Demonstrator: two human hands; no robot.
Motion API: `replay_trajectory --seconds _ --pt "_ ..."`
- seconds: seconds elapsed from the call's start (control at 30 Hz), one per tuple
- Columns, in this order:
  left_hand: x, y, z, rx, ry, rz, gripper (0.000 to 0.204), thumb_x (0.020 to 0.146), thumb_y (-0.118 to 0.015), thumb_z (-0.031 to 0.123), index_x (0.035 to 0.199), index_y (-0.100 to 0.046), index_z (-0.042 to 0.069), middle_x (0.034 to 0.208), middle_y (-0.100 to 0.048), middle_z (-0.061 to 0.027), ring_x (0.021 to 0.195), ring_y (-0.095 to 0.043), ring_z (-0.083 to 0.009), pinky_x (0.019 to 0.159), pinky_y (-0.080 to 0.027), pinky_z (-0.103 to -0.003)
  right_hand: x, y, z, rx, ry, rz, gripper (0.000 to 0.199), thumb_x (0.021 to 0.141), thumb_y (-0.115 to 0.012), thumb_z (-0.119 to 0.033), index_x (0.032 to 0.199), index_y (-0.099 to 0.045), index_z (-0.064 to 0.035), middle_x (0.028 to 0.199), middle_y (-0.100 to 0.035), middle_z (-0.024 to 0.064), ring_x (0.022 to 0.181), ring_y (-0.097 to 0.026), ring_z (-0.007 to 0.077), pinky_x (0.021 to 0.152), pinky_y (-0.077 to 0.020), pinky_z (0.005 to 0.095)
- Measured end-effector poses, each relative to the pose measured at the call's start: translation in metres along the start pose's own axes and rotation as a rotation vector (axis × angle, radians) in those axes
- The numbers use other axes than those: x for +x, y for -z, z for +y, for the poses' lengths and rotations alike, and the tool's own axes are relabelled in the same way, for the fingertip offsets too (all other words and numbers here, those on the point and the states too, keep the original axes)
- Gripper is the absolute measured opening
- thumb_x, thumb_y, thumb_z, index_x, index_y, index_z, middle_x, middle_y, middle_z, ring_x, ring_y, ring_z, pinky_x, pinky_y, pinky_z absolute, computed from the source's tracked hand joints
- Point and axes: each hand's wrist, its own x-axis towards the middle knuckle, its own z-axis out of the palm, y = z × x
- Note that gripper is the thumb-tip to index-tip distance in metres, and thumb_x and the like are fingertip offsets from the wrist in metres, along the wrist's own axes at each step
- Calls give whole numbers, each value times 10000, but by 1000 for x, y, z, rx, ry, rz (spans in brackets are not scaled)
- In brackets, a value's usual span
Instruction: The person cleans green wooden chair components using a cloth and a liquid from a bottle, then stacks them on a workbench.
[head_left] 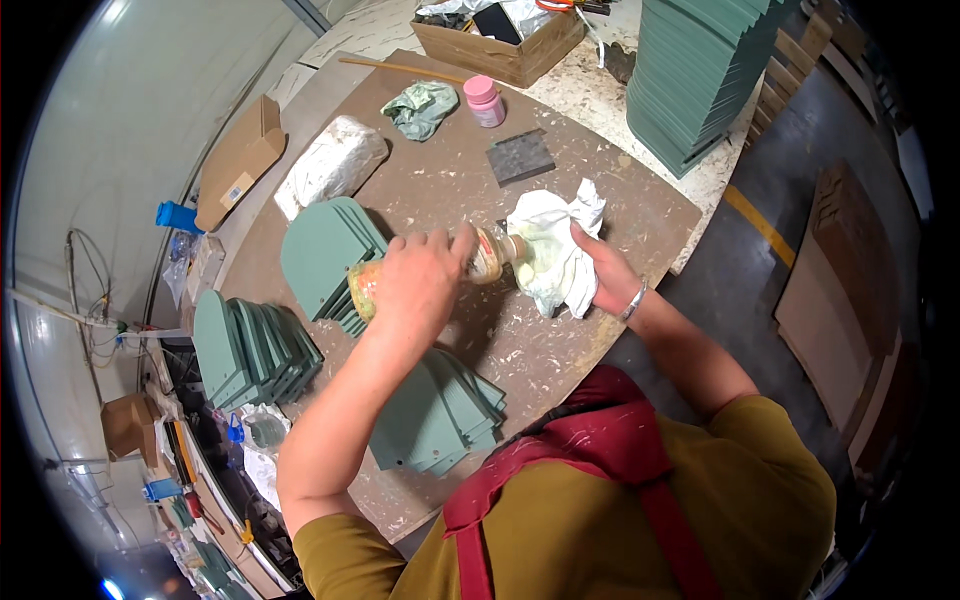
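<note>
Red apron straps (620,450) cross a mustard-yellow shirt (600,530) right under the camera, and both bare arms reach out from there over a round brown board table (450,180) speckled with pale dust and chips.

Far to the left, a flat brown cardboard piece (240,160) lies beside a lumpy white plastic bag (330,165). Below them sit three stacks of flat green panels, each with one rounded end and smooth matte faces: one stack (250,350) at the left edge of the table, one (325,255) just behind the left hand, and one (440,415) fanned out near the body.

The left hand (415,285) is wrapped tight around a clear plastic bottle (470,262) with yellowish stuff inside. The bottle lies tipped on its side above the middle of the table, its narrow neck pointing right and pushed into a soft, crumpled white rag (555,250). The right hand (605,275) is closed on that rag from the far side, bunching it up against the bottle's mouth. A shiny silver bracelet (636,298) circles the right wrist.

Farther back on the table sit a crinkled pale-green bag (420,108), a small pink jar (485,100) with a round lid, and a dark grey square block (520,157) with a rough top. An open cardboard box (500,45) stands behind them. To the right rises a tall, neat pile of green panels (695,70).
</note>
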Motion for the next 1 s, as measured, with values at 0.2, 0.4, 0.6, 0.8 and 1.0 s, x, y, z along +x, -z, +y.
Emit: replay_trajectory --seconds 0.2,0.4,0.6,0.8,1.0 --pt "3 7 1 39 -35 6 530 699 -685 141 1192 -499 80 876 -569 -80 806 -586 -241 703 -442 -358 12 11 -7 67 2 -19 506 1001 -370 -316 1391 -302 0 1392 -419 154 1266 -437 285 1052 -362 411" --pt "5 -15 0 -176 65 -53 568 691 -727 211 1202 -502 107 937 -588 -98 872 -610 -265 725 -459 -378 17 14 -1 172 -111 -36 509 990 -397 -329 1386 -317 -19 1379 -431 150 1257 -441 292 1054 -358 430" --pt "41 -60 -17 -832 340 246 634 665 -771 250 1190 -471 62 1057 -602 -201 942 -593 -411 777 -495 -449 36 -27 -37 156 30 -64 495 969 -453 -300 1338 -375 21 1323 -493 176 1185 -511 316 1031 -389 445" --pt "71 -118 -43 -1237 560 506 745 661 -800 163 1266 -392 13 1148 -590 -188 1071 -586 -301 907 -470 -374 38 -32 -31 74 -2 -76 502 971 -462 -275 1360 -356 23 1353 -469 165 1222 -482 291 1044 -372 427" --pt "50 -108 -44 -1140 542 328 800 732 -764 317 1340 -360 -8 1225 -551 -218 1152 -540 -315 984 -414 -373 26 -13 -1 65 -162 -44 518 969 -465 -279 1373 -340 21 1359 -461 162 1224 -475 300 1041 -374 428"
